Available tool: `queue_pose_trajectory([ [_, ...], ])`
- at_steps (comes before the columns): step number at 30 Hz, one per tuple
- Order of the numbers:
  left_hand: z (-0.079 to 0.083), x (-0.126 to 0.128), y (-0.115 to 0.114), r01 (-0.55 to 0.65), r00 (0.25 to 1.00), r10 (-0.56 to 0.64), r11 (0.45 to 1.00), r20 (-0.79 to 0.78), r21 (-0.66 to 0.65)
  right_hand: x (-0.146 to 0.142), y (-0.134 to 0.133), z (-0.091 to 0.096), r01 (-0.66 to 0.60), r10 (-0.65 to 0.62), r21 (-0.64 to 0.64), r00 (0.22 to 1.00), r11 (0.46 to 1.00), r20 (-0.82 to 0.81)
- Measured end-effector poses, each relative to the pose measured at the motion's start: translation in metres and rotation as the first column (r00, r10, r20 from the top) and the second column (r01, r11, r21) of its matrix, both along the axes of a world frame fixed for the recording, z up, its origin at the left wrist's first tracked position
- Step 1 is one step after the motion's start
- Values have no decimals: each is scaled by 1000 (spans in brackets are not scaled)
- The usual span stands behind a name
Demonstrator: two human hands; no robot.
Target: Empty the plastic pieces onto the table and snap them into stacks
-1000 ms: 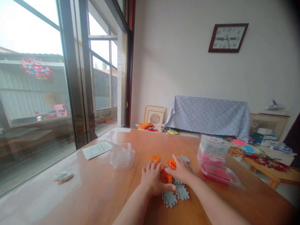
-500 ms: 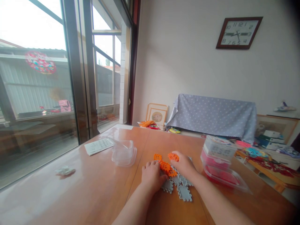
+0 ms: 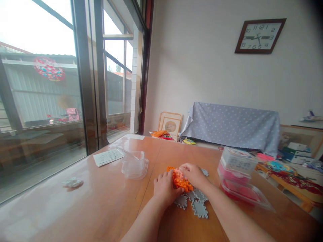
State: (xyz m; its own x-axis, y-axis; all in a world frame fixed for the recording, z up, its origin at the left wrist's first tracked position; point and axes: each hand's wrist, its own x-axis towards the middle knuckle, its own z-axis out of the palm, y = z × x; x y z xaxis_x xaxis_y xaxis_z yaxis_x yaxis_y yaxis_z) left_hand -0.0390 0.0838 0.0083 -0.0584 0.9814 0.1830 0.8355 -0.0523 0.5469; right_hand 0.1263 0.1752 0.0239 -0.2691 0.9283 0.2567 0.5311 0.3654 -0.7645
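Fingers of the right hand (image 3: 193,174) pinch the orange pieces (image 3: 184,185); the left hand's (image 3: 164,188) curl along their left, grip unclear.

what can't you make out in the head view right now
Head view, orange pieces: exact count, hidden by overlap and the left hand.
Head view, right hand: exact grip, masked by the hand itself.
Head view, white papers: writing, too small and blurred.
Head view, table: near edge, cut off by the picture's bottom.
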Motion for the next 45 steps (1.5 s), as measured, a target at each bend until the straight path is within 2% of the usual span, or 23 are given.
queue_pose_trajectory([
  [3, 0, 0, 0, -15, 1000, 15, 1000, -9, 15, 7, 5, -5, 34, -34, -12, 999, 999, -14],
  [6, 2, -2, 1, -90, 996, 90, 996, 7, 11, 21, 9, -8, 102, -102, 4, 995, 995, 1],
  [9, 4, -4, 3, -167, 986, 167, 986, 13, -8, 39, 4, -10, 98, -98, -11, 995, 995, 34],
  [12, 3, -7, 5, -235, 972, 236, 972, 16, -12, 53, -9, -15, -63, 68, -58, 994, 996, 89],
  [14, 3, -9, 6, -269, 963, 269, 963, 5, -2, 60, -18, -20, -214, 230, -104, 958, 971, 172],
  [15, 3, -9, 6, -276, 961, 276, 961, -3, 0, 61, -22, -23, -247, 269, -119, 937, 962, 222],
  [18, 1, -11, 8, -279, 960, 279, 960, 0, -6, 59, -28, -29, -210, 220, -65, 920, 976, 324],
  [22, -8, -12, 14, -253, 966, 249, 966, 71, 49, 42, -28, -32, -91, 71, 81, 974, 993, 217],
  [26, -18, -12, 22, -214, 967, 190, 967, 168, 139, 29, -23, -29, 19, -26, 75, 995, 997, 93],
  [31, -17, -11, 25, -217, 949, 168, 962, 268, 164, 38, 0, -20, 220, -232, 98, 963, 970, 136],
  [34, -13, -9, 23, -190, 959, 152, 971, 238, 145, 50, 14, -20, 294, -308, 98, 929, 951, 206],
  [36, -10, -7, 20, -171, 971, 144, 976, 190, 133, 54, 19, -21, 289, -298, 72, 918, 955, 262],
  [38, -6, -6, 15, -138, 983, 123, 984, 134, 111, 53, 19, -22, 235, -236, 42, 922, 971, 307],
  [45, -3, -3, 3, 45, 996, -41, 998, -81, 51, 36, -3, -18, 31, -37, 22, 923, 999, 384],
])
